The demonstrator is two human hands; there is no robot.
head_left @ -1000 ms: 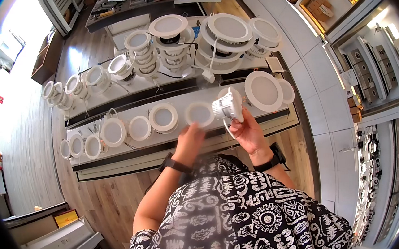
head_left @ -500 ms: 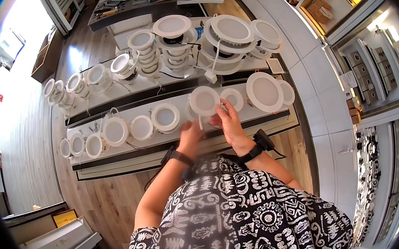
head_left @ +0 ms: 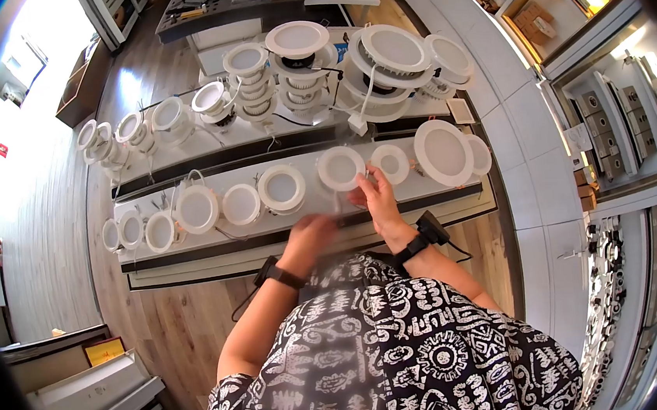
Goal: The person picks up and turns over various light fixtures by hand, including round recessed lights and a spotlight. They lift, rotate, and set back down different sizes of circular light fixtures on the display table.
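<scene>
A round white downlight [head_left: 341, 168] with a frosted face stands tilted toward me at the middle of the front board. Its lower right edge is pinched between the thumb and fingers of my right hand [head_left: 377, 201]. My left hand [head_left: 312, 239] is just below and left of it, apart from the light, its fingers smeared by motion. Right of the held light sits a smaller ring-faced downlight [head_left: 390, 164], and beyond it a large downlight [head_left: 444, 153]. To the left is another downlight [head_left: 282, 189] with a thick rim.
Several stacked downlights [head_left: 251, 83] stand on the rear board, with a wide stack [head_left: 386, 63] at its right. A white connector [head_left: 358, 123] hangs from a cable there. Behind is a tool-covered bench [head_left: 230, 17]; display shelves [head_left: 611, 126] line the right side.
My left hand has moved down and left, away from the downlight. My right hand keeps its grip at the light's edge. The view has shifted slightly.
</scene>
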